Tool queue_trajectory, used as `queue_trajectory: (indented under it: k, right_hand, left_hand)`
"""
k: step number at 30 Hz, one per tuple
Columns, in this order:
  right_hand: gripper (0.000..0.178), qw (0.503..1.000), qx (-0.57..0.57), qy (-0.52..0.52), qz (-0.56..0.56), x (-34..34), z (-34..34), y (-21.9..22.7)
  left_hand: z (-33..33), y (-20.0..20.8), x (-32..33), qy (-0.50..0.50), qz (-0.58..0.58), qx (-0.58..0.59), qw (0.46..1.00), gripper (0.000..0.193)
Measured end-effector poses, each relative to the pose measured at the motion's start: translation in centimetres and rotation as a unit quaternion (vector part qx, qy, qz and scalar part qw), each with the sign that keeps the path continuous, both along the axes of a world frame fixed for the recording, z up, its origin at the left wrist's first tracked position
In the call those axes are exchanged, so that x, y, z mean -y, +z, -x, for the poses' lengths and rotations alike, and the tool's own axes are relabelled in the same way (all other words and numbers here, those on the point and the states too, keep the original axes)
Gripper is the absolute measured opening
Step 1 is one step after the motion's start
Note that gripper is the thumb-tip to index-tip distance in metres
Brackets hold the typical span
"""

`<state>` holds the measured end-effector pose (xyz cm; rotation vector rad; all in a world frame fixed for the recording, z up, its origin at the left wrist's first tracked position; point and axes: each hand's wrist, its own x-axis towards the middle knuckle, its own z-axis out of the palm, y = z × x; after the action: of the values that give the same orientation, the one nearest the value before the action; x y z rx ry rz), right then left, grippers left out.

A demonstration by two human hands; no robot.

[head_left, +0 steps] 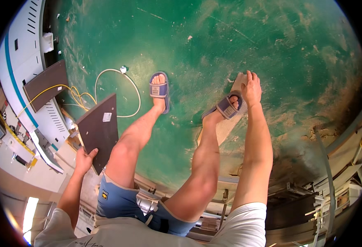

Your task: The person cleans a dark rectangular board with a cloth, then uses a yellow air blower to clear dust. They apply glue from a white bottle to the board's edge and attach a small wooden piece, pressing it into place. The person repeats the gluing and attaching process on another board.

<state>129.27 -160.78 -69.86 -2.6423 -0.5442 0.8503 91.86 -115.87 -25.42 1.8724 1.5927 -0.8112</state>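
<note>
My left hand [85, 160] grips a flat dark brown panel [99, 131] by its lower edge, thumb across the face. The panel stands tilted beside my left knee and carries a small white label. My right hand [252, 89] is down at the far end of a long beige, ridged strip [226, 128] that looks like cardboard, its fingers curled at the edge. My right foot in a blue-grey slide sandal [229, 106] presses on the strip. Part of the grip is hidden behind the hand.
A second dark panel [45, 85] leans against a white machine [22, 53] on the left. A yellow cable [79, 96] and a pale looped hose [138, 92] lie near it. My left sandal [159, 91] rests on the dusty green floor [197, 53]. Metal racking [329, 181] stands at right.
</note>
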Motion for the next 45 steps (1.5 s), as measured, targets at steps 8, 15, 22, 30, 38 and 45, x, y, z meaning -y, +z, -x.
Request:
queue_trajectory:
  k: [8, 15, 22, 30, 38, 45]
  right_hand:
    - [0.021, 0.993, -0.053, 0.088, 0.050, -1.2, -1.9, -3.5]
    - [0.021, 0.896, -0.179, 0.338, 0.224, -6.5, -1.1, -3.6]
    - [0.022, 0.958, -0.127, -0.256, -0.001, 0.3, 3.1, -1.2]
    - [0.032, 0.692, -0.161, -0.611, -0.349, -0.6, -3.1, 19.5]
    - [0.012, 0.850, -0.407, -0.183, -0.279, -11.0, 2.6, 47.5]
    - [0.010, 0.805, -0.325, -0.111, -0.484, -23.9, 3.2, 69.9]
  left_hand:
    - [-1.5, 0.1, 1.3, 0.007, 0.061, -0.142, 0.988, 0.019]
    - [-3.2, 0.5, 0.3, 0.023, 0.052, -0.057, 0.997, 0.022]
    - [-4.3, 2.0, -0.9, 0.034, 0.014, -0.034, 0.999, 0.027]
    - [-6.1, 3.8, -4.0, -0.202, -0.027, -0.023, 0.979, 0.044]
    - [-10.4, 21.0, -4.4, -0.229, 0.028, 0.027, 0.973, 0.046]
    - [-7.6, 40.9, -4.9, -0.128, 0.000, 0.166, 0.978, 0.050]
